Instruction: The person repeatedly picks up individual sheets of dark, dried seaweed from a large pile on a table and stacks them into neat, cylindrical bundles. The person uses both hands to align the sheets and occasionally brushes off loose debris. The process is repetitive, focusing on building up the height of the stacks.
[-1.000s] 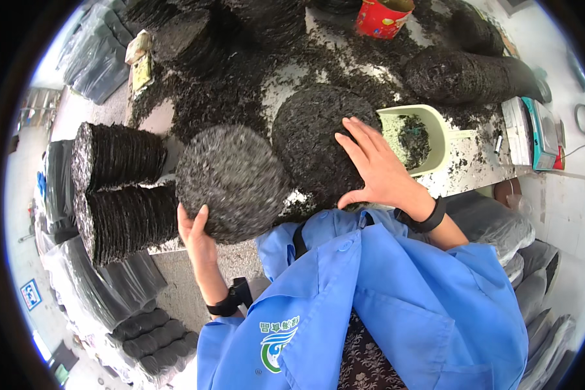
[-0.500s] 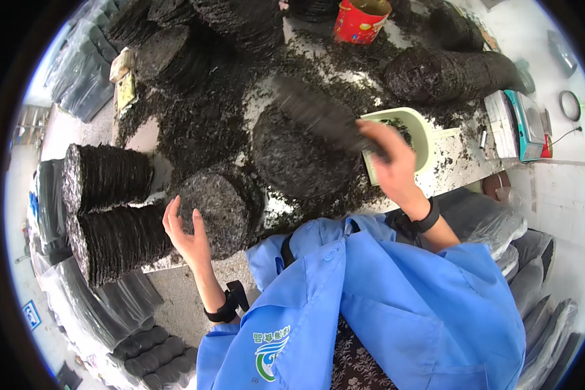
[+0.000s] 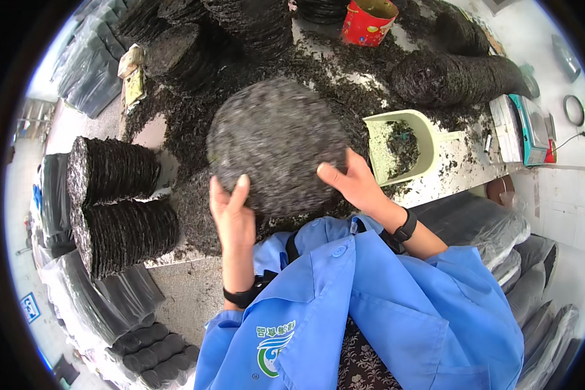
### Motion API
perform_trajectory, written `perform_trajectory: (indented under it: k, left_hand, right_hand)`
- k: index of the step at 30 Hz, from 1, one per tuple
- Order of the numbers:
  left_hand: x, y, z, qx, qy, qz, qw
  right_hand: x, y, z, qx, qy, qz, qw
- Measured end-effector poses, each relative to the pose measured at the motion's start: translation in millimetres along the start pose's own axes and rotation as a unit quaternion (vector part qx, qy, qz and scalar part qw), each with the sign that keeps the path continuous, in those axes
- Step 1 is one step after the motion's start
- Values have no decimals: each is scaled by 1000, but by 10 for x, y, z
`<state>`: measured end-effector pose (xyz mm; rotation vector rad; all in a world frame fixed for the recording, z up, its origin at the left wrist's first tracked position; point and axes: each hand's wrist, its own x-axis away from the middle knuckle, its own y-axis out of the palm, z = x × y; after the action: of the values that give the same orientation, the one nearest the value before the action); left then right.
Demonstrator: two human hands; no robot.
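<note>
Above the near side of the table (image 3: 474,169), a round dark disc (image 3: 276,146) is held up between two bare hands, its face blurred. The left hand (image 3: 233,218) grips its rim at seven o'clock, thumb against the near face and the fingers at the edge; how far they reach behind cannot be told. The right hand (image 3: 361,188) pinches the rim at four o'clock, thumb lying on the face, fingers mostly hidden behind. With the disc as the dial's centre, a pale green dustpan (image 3: 430,149) holding dark scraps (image 3: 402,148) lies at three o'clock, and a white and teal scale (image 3: 533,133) farther out that way. A long roll (image 3: 458,78) lies just past two, a red bucket (image 3: 361,29) at one. Toward eight and nine, two dark stacks (image 3: 133,234) lie on their sides; another stack (image 3: 194,218) is just beside the left hand.
</note>
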<state>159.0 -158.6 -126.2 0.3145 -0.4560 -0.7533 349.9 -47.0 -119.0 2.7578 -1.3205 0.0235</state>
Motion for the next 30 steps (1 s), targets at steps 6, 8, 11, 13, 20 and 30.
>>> perform_trajectory:
  k: [6,8,11,13,20,30]
  left_hand:
    - [112,-1212,532,-108,23,100,989]
    - [117,-1600,551,-228,31,135,964]
    - [108,-1661,504,-609,122,181,763]
    - [106,-1431,471,-590,127,153,783]
    - [-56,-808,335,-524,216,58,822]
    - [83,72,104,-155,46,-176,971]
  right_hand:
    - [82,-314,12,590,-181,-137,775]
    - [93,-346,144,619,-190,-166,744]
    - [60,-387,140,601,-186,-177,757]
    - [27,-411,89,602,-205,-193,748]
    - [13,-744,-223,370,-207,104,900]
    - [-58,-529,-54,-213,72,226,948]
